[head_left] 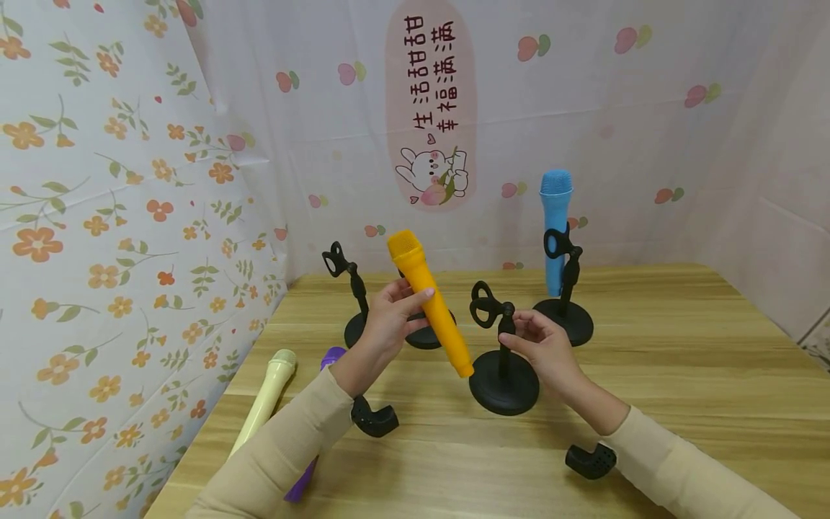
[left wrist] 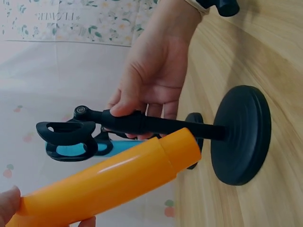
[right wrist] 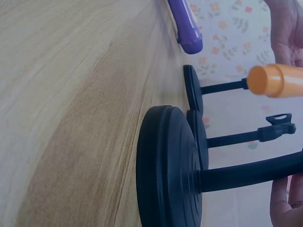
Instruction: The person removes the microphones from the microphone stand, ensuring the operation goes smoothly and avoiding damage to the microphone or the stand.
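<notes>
My left hand [head_left: 387, 321] pinches an orange-yellow microphone [head_left: 436, 306] around its middle. The microphone tilts, its mesh head up to the left and its handle end down to the right. My right hand [head_left: 547, 349] holds a black microphone stand [head_left: 504, 393] by its upright stem. This stand's round base is down by the table, and its clip points toward the orange-yellow microphone. In the left wrist view the handle end [left wrist: 182, 149] overlaps the stem, below the right thumb. Nothing sits in the clip [left wrist: 66, 137].
A blue microphone [head_left: 555, 205] stands upright in the clip of another stand [head_left: 564, 321] at the back right. Two more stands are behind my left hand, one partly hidden [head_left: 426, 337]. A pale yellow microphone [head_left: 267, 396] and a purple one [head_left: 303, 484] lie at the left of the wooden table [head_left: 681, 375].
</notes>
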`<state>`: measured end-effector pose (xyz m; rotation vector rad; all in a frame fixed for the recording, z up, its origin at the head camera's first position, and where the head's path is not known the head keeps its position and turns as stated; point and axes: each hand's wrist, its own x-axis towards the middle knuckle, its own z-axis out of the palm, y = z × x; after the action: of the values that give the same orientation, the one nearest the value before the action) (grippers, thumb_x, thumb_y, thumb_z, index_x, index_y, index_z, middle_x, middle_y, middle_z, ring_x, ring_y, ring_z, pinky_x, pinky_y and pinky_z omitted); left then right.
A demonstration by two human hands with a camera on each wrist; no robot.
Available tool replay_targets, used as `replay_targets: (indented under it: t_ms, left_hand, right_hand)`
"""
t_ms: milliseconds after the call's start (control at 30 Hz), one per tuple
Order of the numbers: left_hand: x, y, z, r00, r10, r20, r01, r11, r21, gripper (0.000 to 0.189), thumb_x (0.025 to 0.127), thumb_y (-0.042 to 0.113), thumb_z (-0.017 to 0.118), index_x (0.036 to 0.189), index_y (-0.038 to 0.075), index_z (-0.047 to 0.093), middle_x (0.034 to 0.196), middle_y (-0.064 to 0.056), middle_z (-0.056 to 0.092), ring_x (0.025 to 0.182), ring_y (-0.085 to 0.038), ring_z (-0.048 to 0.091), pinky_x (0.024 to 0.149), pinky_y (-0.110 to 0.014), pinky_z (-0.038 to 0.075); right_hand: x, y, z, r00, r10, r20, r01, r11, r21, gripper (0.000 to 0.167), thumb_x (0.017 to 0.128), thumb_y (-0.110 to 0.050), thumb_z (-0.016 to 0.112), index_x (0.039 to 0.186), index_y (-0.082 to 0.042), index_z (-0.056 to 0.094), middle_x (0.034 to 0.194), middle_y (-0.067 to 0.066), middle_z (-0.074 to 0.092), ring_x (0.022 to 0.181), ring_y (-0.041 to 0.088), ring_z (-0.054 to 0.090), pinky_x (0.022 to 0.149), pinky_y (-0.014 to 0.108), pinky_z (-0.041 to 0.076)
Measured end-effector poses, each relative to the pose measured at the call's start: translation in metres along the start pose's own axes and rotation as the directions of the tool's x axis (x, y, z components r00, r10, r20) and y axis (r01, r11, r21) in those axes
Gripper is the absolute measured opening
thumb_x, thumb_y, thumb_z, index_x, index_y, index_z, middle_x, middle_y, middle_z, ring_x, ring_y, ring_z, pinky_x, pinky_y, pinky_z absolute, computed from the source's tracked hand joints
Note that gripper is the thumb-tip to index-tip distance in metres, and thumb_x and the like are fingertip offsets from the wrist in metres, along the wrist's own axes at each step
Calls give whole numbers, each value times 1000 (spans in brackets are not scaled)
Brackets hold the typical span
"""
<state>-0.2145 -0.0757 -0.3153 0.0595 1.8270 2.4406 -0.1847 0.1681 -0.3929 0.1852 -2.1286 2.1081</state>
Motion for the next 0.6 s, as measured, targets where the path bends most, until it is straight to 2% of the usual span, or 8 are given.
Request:
replay_targets:
  t_ms: [333,600]
  left_hand:
    - [-2,-4,-12,999,-33,19,31,997,76,33,90,8,71,120,1,60,108,-12,59,87,-25,65,77,-46,56]
    - [-7,-5,-20,998,-63,13,61,989,133,37,89,10,72,123,1,60,109,-14,59,84,-24,64,75,-42,57]
  right_hand:
    - [0,-2,0,1000,18,19,-19,999,40,28,86,-6,74,110,-7,59,98,2,54,93,13,51,82,22,53]
    - [2,-6,1,999,17,27,-19,998,64,26,87,-7,73,110,-12,61,99,1,55,94,13,52,81,24,54]
